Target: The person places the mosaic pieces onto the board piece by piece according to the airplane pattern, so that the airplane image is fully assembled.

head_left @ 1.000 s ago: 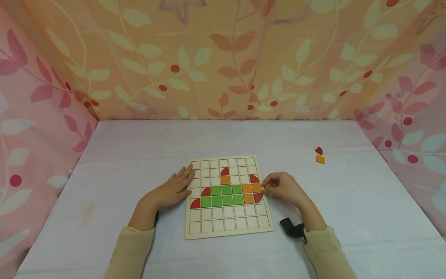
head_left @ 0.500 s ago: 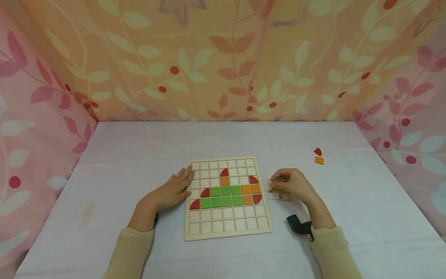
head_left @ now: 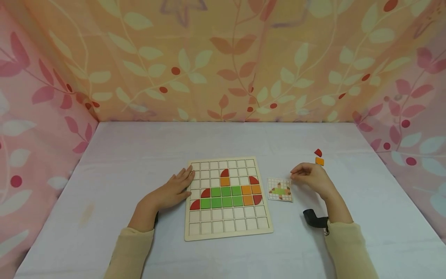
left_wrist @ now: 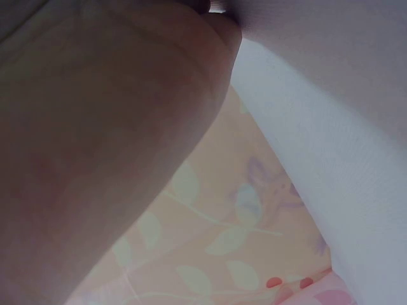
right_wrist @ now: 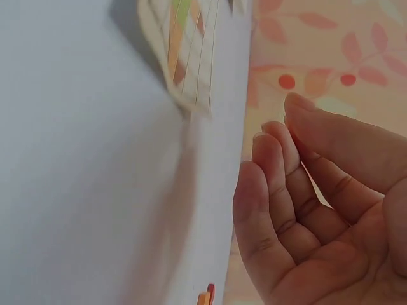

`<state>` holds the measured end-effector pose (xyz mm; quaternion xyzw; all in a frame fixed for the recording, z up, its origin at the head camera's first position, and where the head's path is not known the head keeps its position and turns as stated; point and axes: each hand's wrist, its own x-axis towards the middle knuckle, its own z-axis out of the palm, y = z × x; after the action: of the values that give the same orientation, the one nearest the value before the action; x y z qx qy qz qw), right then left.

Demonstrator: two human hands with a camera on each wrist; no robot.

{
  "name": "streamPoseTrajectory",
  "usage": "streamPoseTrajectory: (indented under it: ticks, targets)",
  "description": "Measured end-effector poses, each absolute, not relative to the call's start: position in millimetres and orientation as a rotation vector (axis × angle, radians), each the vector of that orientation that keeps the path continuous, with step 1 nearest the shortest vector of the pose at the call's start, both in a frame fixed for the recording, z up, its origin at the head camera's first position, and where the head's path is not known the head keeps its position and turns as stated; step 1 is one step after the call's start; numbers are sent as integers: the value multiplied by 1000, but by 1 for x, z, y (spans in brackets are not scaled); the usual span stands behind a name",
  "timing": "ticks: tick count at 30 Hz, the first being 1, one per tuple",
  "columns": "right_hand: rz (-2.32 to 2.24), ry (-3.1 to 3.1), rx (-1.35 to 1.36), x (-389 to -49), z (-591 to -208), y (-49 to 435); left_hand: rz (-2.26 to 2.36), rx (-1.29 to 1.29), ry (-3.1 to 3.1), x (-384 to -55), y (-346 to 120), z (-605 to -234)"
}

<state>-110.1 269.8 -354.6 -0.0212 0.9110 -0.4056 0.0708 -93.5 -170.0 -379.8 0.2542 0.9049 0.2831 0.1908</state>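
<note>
A wooden grid board (head_left: 229,224) lies flat on the white cloth, with green and orange squares and red quarter-round tiles set in its cells. My left hand (head_left: 174,188) rests at its left edge, fingers spread over the rim. To the right of the board lies a small pattern card (head_left: 280,198) showing a coloured grid figure. Above the table, just right of that card, is my right hand (head_left: 313,179); its fingers (right_wrist: 251,190) bend loosely and hold nothing. Beyond it lie a loose orange tile (head_left: 319,161) and a red quarter-round tile (head_left: 318,152).
A black wrist device (head_left: 314,219) sticks out at the right cuff, low over the cloth (head_left: 223,257). Floral fabric walls (head_left: 223,69) enclose the table at the back and both sides. In the left wrist view, the wrist and palm cover much of the picture.
My right hand has moved rightward from the board's right edge, across the pattern card, toward the two loose tiles. The card is now uncovered. My left hand has stayed put.
</note>
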Motion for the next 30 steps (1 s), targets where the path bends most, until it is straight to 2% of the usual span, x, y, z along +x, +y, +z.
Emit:
streamPoseTrajectory:
  ticks: [20,30]
  targets:
    - [-1330,2835,83,-120,-359,319,797,696,2546,-93,-169,-379]
    - [-1559,2793,178,-127,-359,346,792,694,2549,-93,-169,-378]
